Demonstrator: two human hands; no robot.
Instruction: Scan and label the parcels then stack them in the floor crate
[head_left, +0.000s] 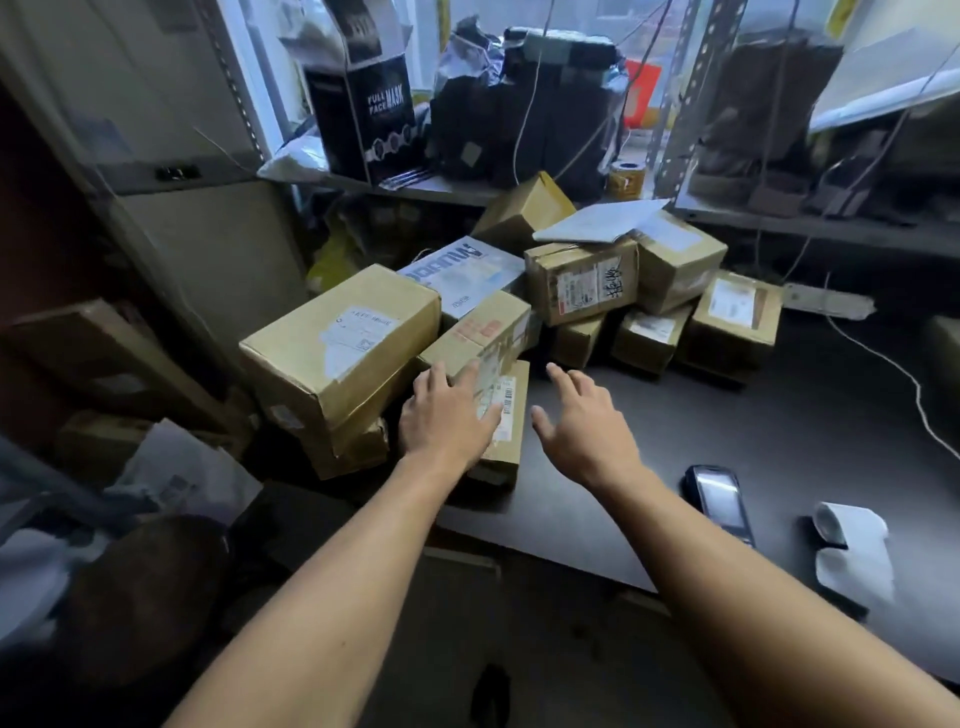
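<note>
Several brown cardboard parcels are piled at the back left of a dark table (727, 441). Nearest me lies a small flat parcel (506, 415) with a barcode label. My left hand (449, 415) rests on its left side with straight fingers that also touch the parcel above (478, 332). My right hand (582, 415) hovers open just right of that small parcel, fingers spread, holding nothing. A large parcel (343, 348) with a white label lies left of my left hand. A black handheld scanner (719, 501) lies on the table to the right, beside a white label roll (852, 545).
A metal shelf (467, 192) behind the pile carries a black mask box (363, 104), dark bags and a tape roll (626, 179). White cables (893, 369) run across the table's right side. More boxes and bags crowd the floor at the left. No crate is in view.
</note>
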